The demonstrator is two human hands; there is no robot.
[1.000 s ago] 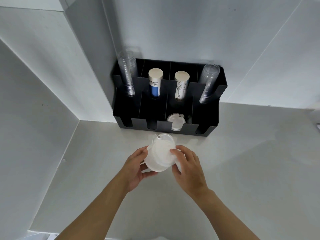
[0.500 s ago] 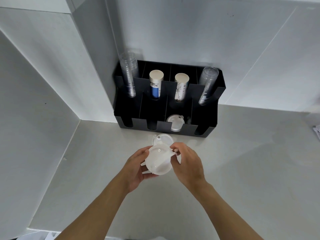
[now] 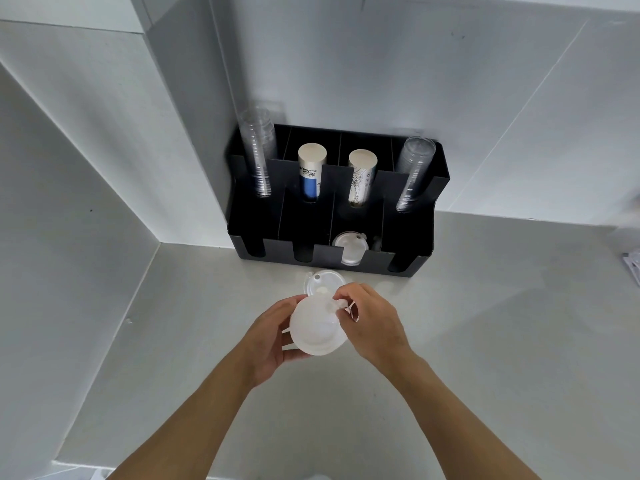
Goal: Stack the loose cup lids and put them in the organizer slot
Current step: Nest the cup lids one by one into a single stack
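Observation:
Above the counter, my left hand [image 3: 272, 336] holds a white cup lid stack [image 3: 317, 327] from the left and underneath. My right hand [image 3: 372, 322] pinches the small plug tab at the stack's upper right edge. Just beyond my hands another loose lid [image 3: 320, 280] lies flat on the counter. The black organizer [image 3: 415, 237] stands against the wall. Its third front slot from the left holds more white lids [image 3: 349, 249].
The organizer's back slots hold two clear cup stacks [image 3: 258, 154] at the ends and two paper cup stacks [image 3: 311, 171] in the middle. Walls close in the grey counter [image 3: 485, 341] at the left and back. White papers [image 3: 632, 268] lie at the far right edge.
The lid stack has tilted its flat face toward me and come a little closer. My right fingers moved from the stack's side to its upper right tab.

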